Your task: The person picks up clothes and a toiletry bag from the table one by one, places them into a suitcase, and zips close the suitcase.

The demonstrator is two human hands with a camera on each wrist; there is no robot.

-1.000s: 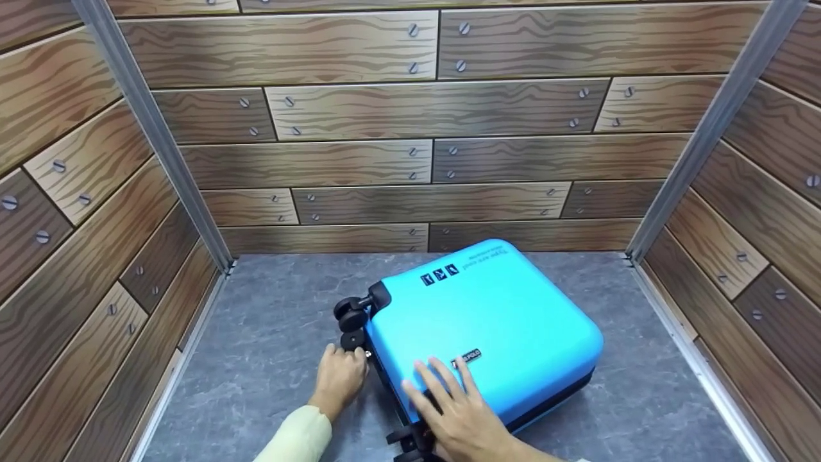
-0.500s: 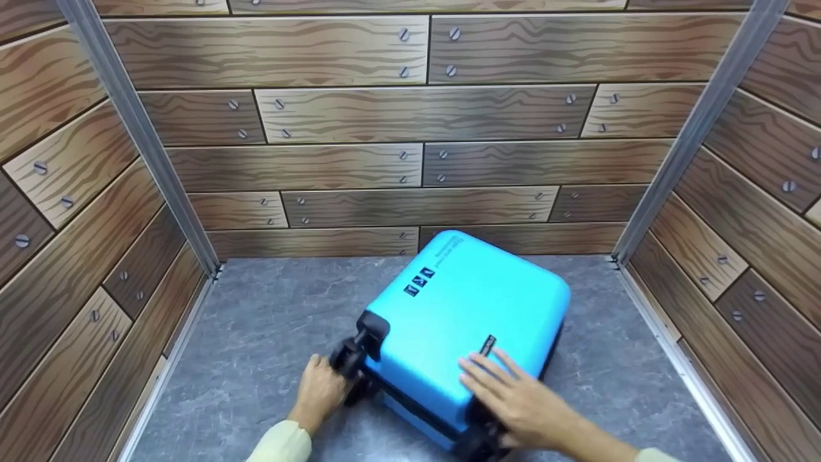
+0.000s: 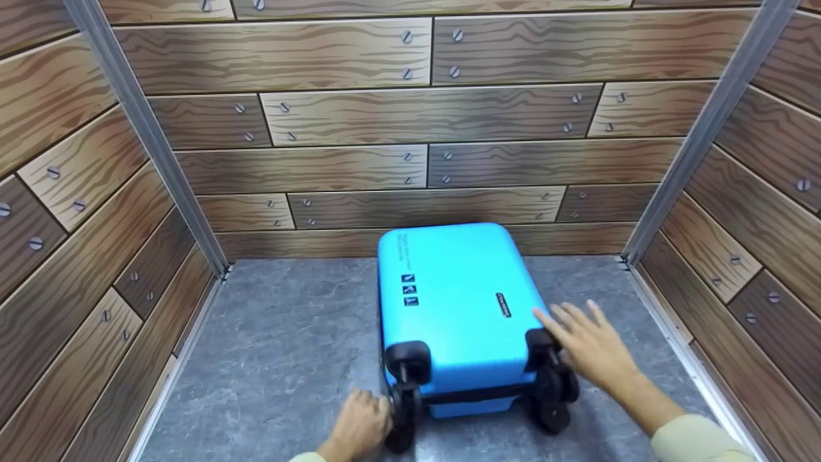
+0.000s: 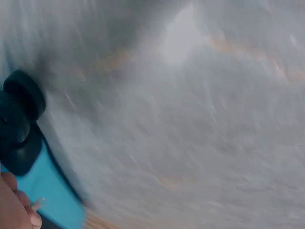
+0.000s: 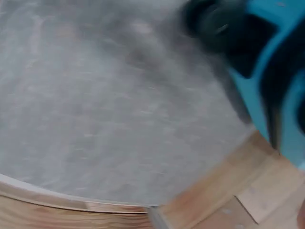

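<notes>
A bright blue hard-shell suitcase [image 3: 462,276] lies flat on the floor, its wheeled end toward me. Black wheels [image 3: 401,414] stick out at its near left corner, and more wheels [image 3: 553,401] at the near right. Beside the left wheels is my left hand [image 3: 360,420], fingers curled; in the left wrist view a small pale piece [image 4: 38,204] pokes out at its fingertips. My right hand [image 3: 590,343] has its fingers spread, fingertips right at the suitcase's near right corner. In the right wrist view the suitcase shows blurred at the upper right.
The grey marbled floor [image 3: 288,333] runs around the suitcase. A wood-print back wall [image 3: 346,167] stands close behind its far end. Side walls rise left and right, with metal strips [image 3: 693,366] along their bases.
The suitcase has turned so its wheeled end swings from the left to face me. My right hand has moved right along with its corner; my left hand has come nearer to me.
</notes>
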